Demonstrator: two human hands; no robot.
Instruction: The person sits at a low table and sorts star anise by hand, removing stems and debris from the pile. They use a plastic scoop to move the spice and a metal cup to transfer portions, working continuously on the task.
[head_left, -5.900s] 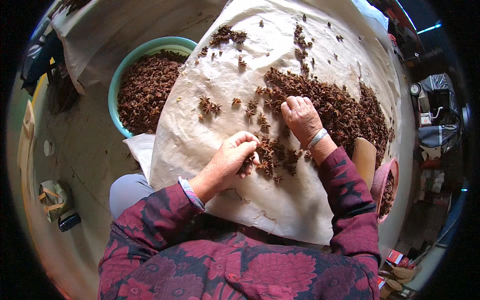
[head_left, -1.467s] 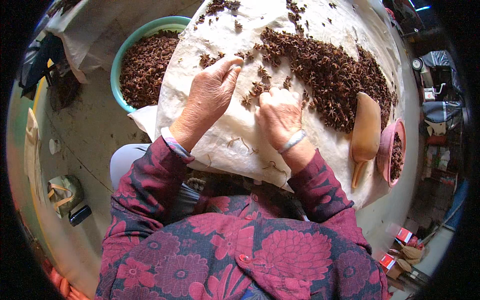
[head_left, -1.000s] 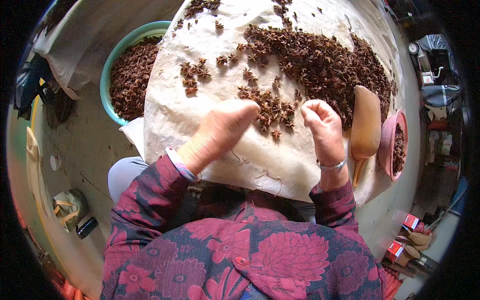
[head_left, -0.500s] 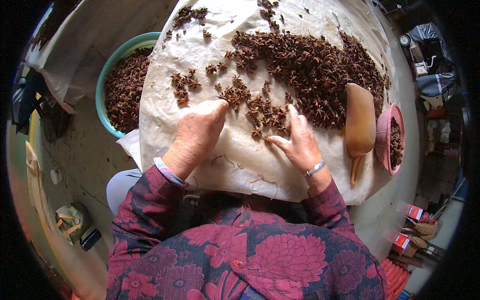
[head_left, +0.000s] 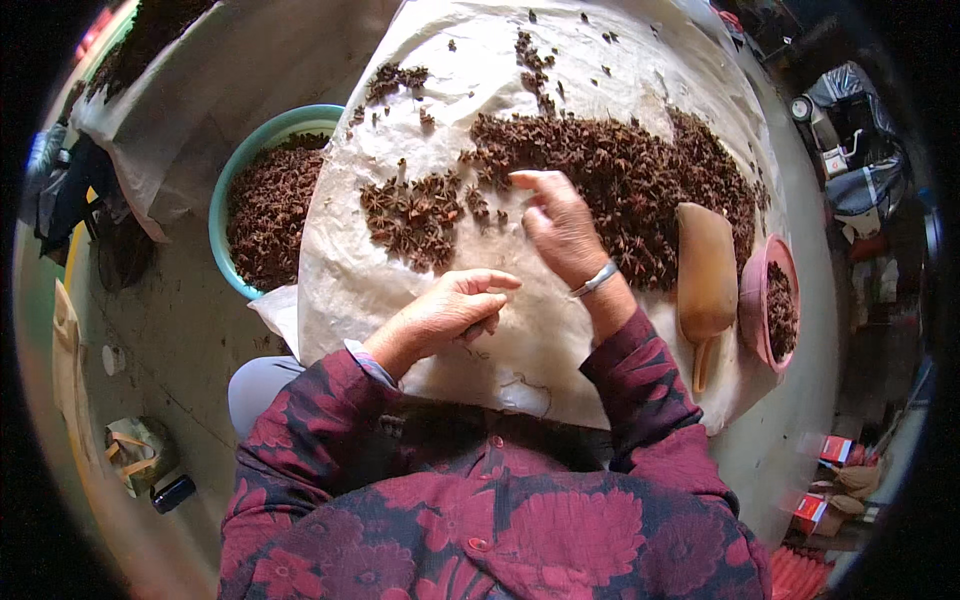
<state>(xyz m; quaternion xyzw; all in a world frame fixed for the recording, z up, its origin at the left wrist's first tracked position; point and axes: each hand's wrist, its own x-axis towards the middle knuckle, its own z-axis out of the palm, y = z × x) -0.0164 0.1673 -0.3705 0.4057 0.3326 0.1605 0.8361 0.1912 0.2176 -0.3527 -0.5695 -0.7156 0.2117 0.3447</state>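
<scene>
My left hand hovers low over the white sheet, index finger stretched out and the others loosely curled. Above and right of it, my right hand reaches with a bent index finger toward star anise pieces at the edge of the large dark pile; I see nothing held in it. A smaller group of star anise lies left of my right hand. A tan plastic scoop rests at the pile's right side, handle toward me.
A turquoise basin full of brown pieces stands left of the sheet. A pink bowl with brown bits sits right of the scoop. A bag and dark bottle lie at lower left; assorted items crowd the far right.
Loose pieces from the middle now form a group on the left. My left hand has moved right and turned, index out; my right hand has moved up and left toward the pile's edge.
</scene>
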